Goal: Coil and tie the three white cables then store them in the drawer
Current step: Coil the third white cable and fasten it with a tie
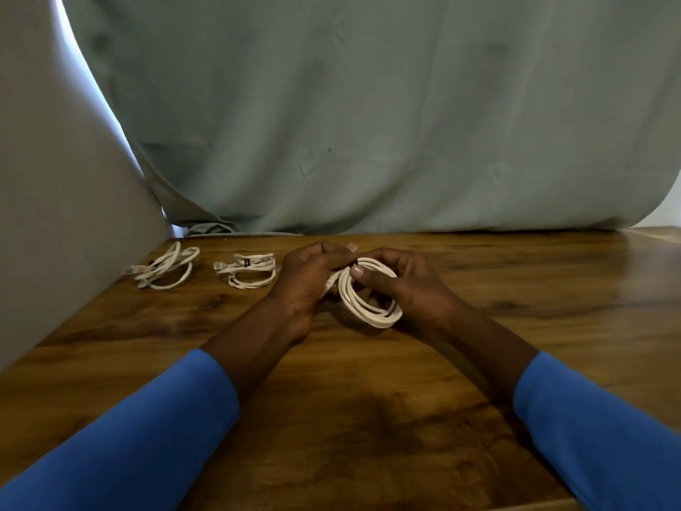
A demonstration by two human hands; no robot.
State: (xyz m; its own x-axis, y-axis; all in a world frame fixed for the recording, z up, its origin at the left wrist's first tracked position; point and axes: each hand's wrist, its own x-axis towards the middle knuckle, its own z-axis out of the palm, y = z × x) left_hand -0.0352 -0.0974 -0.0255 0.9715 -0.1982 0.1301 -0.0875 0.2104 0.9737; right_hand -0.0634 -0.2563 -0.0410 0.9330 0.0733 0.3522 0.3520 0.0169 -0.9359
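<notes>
nearest us, at the bottom of the frame, two blue sleeves (147, 437) run up over the wooden table (368, 418) to the hands, which meet just above the middle of the frame. between them is the white coil (372, 311), its long axis running from the upper centre down toward the lower right. the left hand (309, 282) sits at the coil's upper left, its fingers (331, 254) curled over the top of the loops and over what looks like a short free end. the right hand (412, 289) is on the right, thumb pressing on the top strands and the other fingers curled behind the ring. so both hands grip the same cable. the spot we judge the tie turns on, where the strands bunch, lies at the coil's top where the hands meet, with the left hand nearer the free end. farther back, at the left of the frame, the second cable (252, 272) lies coiled with a dark band round it. beside it, toward the left edge, the third cable (164, 271) lies in looser loops, and we cannot tell if it is tied. behind hangs a grey-green cloth (368, 123). no drawer is in view.
</notes>
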